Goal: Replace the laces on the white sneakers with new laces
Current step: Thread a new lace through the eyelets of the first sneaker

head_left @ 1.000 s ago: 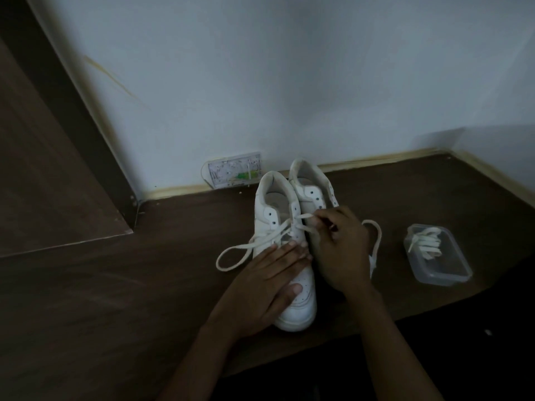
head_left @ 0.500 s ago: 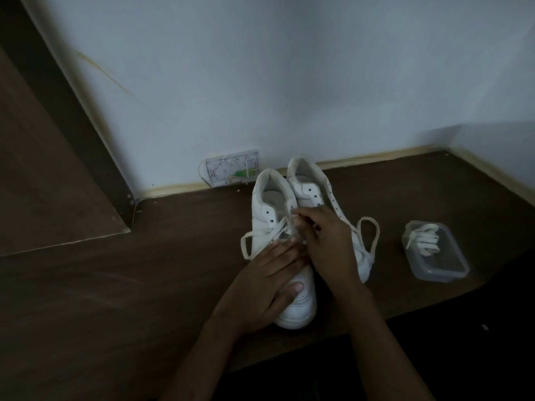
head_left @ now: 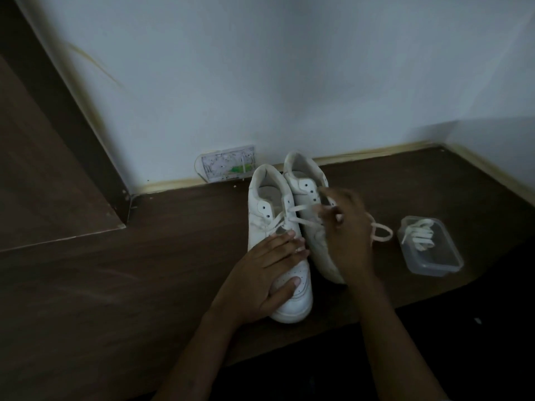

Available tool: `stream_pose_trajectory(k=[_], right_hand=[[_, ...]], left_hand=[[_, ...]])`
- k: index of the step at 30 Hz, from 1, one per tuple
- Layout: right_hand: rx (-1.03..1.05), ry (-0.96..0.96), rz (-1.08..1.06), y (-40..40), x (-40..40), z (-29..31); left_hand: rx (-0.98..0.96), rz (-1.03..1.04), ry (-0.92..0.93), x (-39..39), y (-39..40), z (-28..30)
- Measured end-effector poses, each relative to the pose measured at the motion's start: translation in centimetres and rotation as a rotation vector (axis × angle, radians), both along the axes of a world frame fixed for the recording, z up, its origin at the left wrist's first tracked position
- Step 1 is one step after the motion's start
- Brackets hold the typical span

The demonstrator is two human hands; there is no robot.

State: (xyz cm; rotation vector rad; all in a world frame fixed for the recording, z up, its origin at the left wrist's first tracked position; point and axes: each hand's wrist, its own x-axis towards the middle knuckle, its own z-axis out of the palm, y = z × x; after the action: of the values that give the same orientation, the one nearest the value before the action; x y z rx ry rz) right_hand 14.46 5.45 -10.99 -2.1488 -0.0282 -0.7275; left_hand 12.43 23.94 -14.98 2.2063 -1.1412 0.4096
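Since half a second ago the right hand (head_left: 346, 230) has drawn the old lace (head_left: 292, 217) further out to the right, so the loose loop that lay to the left of the left sneaker (head_left: 278, 227) is gone and the lace now runs taut from the upper eyelets across to the grip. In the head view, the only one here, that grip is a pinch: the right fingers are curled round the lace just above the right sneaker (head_left: 309, 198), though blur hides exactly where the tips meet. The left hand (head_left: 266, 273) lies flat and straight-fingered on the left sneaker's forefoot, pressing it to the worktop (head_left: 173, 270), holding nothing. A slack loop (head_left: 380, 231) trails just right of the grip, and further right sits a clear tub (head_left: 431, 247) with the new laces (head_left: 419, 234) coiled inside. The likely snag, as I judge it, is the lace tip catching in an eyelet; a hard pull would then drag or tip the shoe against its neighbour. A wide sweep of the grip could also knock the light tub.
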Motion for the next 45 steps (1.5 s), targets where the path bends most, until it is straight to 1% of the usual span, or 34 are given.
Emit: stream_pose_trajectory(k=[1, 2, 3, 6, 10, 13, 16, 20, 22, 25, 27, 29, 31, 35, 38, 41, 43, 45], right_hand=[[-0.05, 0.023, 0.096, 0.9, 0.1, -0.2], [-0.08, 0.016, 0.144, 1.6, 0.1, -0.4], [-0.092, -0.013, 0.145, 2.0, 0.2, -0.5], [-0.09, -0.077, -0.007, 1.5, 0.2, -0.4], [0.067, -0.069, -0.27, -2.0, 0.3, 0.3], [0.104, -0.028, -0.304, -3.2, 0.1, -0.1], [0.13, 0.058, -0.267, -2.9, 0.2, -0.5], [0.139, 0.034, -0.193, -2.6, 0.1, 0.2], [0.066, 0.065, -0.112, -2.8, -0.1, 0.9], [-0.134, 0.298, 0.135, -2.5, -0.4, 1.6], [-0.238, 0.42, 0.224, -2.0, -0.6, 1.4], [-0.286, 0.468, 0.243, -1.9, -0.7, 1.6], [-0.276, 0.519, 0.313, -2.5, -1.2, 2.6], [-0.062, 0.649, 0.571, -4.4, -2.5, 5.8], [0.189, 0.616, 0.656, -4.6, -3.3, 6.9], [0.454, 0.54, 0.673, -4.1, -3.2, 6.7], [0.553, 0.478, 0.625, -3.9, -3.0, 6.4], [0.622, 0.431, 0.56, -3.9, -2.8, 6.1]], left_hand=[[-0.005, 0.002, -0.008, 0.0, 0.0, 0.0], [-0.008, 0.005, -0.018, 0.1, 0.0, -0.1], [-0.009, 0.01, -0.025, 0.1, 0.0, -0.1], [-0.002, 0.018, -0.015, 0.0, 0.0, -0.2], [-0.009, 0.007, 0.002, 0.0, 0.0, 0.0], [-0.018, 0.006, 0.005, 0.1, 0.0, 0.0], [-0.02, 0.004, -0.006, 0.2, 0.0, -0.1], [-0.041, 0.011, -0.019, 0.2, -0.1, -0.1], [-0.058, 0.026, -0.032, 0.2, -0.3, 0.0], [-0.086, 0.056, -0.029, 0.4, -0.5, 0.3], [-0.1, 0.094, -0.031, 0.5, -0.7, 0.6], [-0.155, 0.149, -0.006, 0.5, -0.9, 1.0], [-0.235, 0.206, 0.029, 0.5, -1.1, 1.4], [-0.359, 0.277, 0.074, 0.3, -2.1, 1.6], [-0.407, 0.265, 0.124, 0.5, -3.1, 1.9], [-0.379, 0.15, 0.142, 0.0, -4.6, 2.8], [-0.366, 0.128, 0.162, -0.5, -5.6, 3.1], [-0.375, 0.153, 0.2, -0.8, -6.2, 3.0]])
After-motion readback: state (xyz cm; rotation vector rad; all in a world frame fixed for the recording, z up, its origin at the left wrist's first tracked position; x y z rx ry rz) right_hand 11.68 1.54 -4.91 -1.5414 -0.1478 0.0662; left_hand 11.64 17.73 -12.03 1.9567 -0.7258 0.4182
